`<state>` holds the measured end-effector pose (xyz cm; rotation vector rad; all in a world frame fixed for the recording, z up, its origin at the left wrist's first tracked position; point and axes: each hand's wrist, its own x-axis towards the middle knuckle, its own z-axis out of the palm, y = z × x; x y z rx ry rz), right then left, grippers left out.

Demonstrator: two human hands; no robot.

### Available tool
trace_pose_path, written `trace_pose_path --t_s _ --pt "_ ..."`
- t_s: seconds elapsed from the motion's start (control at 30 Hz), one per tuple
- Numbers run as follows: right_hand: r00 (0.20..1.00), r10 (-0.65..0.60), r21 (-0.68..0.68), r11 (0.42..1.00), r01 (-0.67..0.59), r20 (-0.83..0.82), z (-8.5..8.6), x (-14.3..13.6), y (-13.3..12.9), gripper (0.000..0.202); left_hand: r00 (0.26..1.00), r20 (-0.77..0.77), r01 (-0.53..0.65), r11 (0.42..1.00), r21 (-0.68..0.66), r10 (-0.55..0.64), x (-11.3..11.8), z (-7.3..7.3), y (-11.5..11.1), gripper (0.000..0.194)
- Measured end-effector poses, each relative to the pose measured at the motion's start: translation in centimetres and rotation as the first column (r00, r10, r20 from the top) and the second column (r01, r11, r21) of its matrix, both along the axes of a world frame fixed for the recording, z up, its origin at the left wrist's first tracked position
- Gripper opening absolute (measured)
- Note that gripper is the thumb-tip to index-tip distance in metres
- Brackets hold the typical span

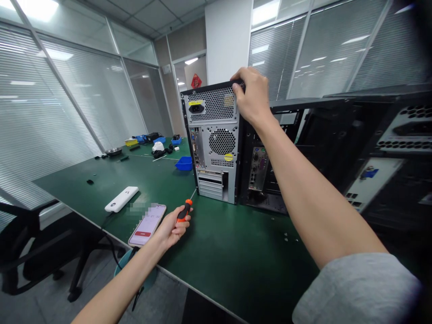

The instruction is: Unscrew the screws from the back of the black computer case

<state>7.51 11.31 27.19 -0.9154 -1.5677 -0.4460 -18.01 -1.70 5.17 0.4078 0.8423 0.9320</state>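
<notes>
A computer tower (211, 130) stands upright on the green table, its metal back panel with fan grille and power socket facing me. My left hand (177, 226) is closed around an orange and black screwdriver (184, 210). The shaft points up and away, its tip close to the lower left edge of the tower's back; whether it touches a screw I cannot make out. My right hand (251, 92) grips the top right corner of the tower, thumb at the back and fingers over the top.
More computer cases (313, 148) stand close on the right. A phone (147, 225) and a white power bank (122, 199) lie left of my left hand. A blue tray (184, 163) sits behind the tower's left side. Small bits (286, 237) lie near the right. An office chair (43, 243) stands at left.
</notes>
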Motion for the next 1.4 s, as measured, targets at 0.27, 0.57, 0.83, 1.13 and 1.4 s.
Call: trace_pose_path --t_s 0.27,0.57,0.83,1.13,1.4 --pt "1.0 0.007 -0.024 1.0 -0.007 -0.001 0.0 -0.2 -0.2 0.014 0.923 -0.383 0.058 0.981 0.183 0.017 -0.1 -0.4 -0.1 0.018" --pt "1.0 -0.008 -0.07 0.998 0.008 -0.003 -0.1 -0.4 -0.2 0.015 0.755 -0.655 0.158 0.965 0.208 0.018 -0.7 0.7 -0.3 0.012" --pt "1.0 0.002 -0.11 0.994 -0.002 0.002 0.1 -0.4 -0.5 0.013 0.522 -0.818 0.262 0.867 0.423 0.241 -1.4 0.2 0.3 0.011" --pt "1.0 -0.007 -0.101 0.995 0.007 -0.001 -0.1 -0.5 -1.1 0.015 -0.317 -0.878 0.675 0.736 0.056 0.358 -1.3 -0.5 0.2 0.028" --pt "1.0 -0.026 -0.1 0.995 0.026 0.004 0.0 -0.4 -0.9 0.017 -0.558 -0.728 0.664 0.74 -0.105 0.397 0.5 -0.4 -0.6 0.035"
